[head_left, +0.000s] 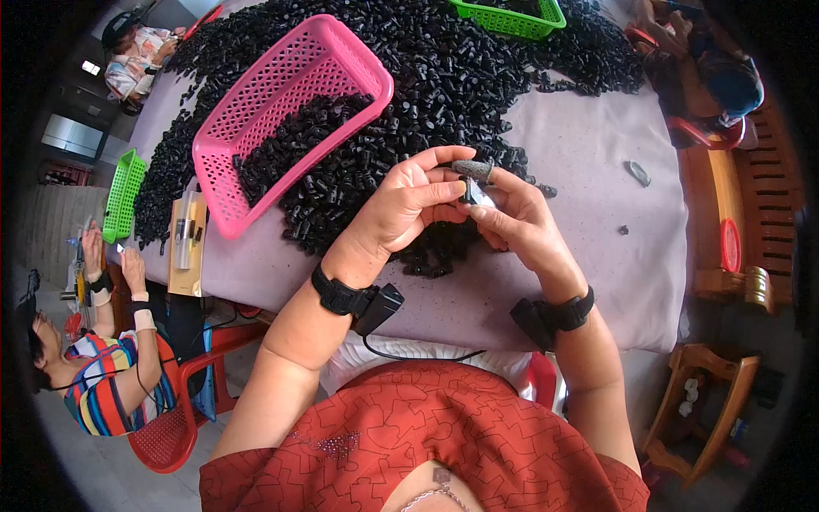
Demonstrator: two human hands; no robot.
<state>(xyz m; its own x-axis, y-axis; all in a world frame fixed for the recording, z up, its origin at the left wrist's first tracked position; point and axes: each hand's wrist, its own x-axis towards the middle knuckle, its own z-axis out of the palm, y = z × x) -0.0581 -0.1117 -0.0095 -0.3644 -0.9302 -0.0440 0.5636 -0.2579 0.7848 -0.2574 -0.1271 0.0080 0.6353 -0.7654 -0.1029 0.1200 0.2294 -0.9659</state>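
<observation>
My left hand (408,198) and my right hand (527,224) meet over the near edge of a big heap of small black cylindrical parts (435,102). Between my fingertips is a small black piece with a shiny pale face (478,195); its exact kind is too small to make out. Thumb and fingers of both hands are pinched around it. A dark grey rough-textured cover (472,169) sits on my right index finger. Left of my hands, a pink slotted plastic basket (223,183) leans tilted on the heap, with many black parts inside.
A green basket (512,19) sits at the far side, another green basket (125,194) at the left edge. Near it lies a tan board (192,282) with a clear tube. A dark sliver (637,172) rests on the tablecloth (606,264). Other people sit around the table.
</observation>
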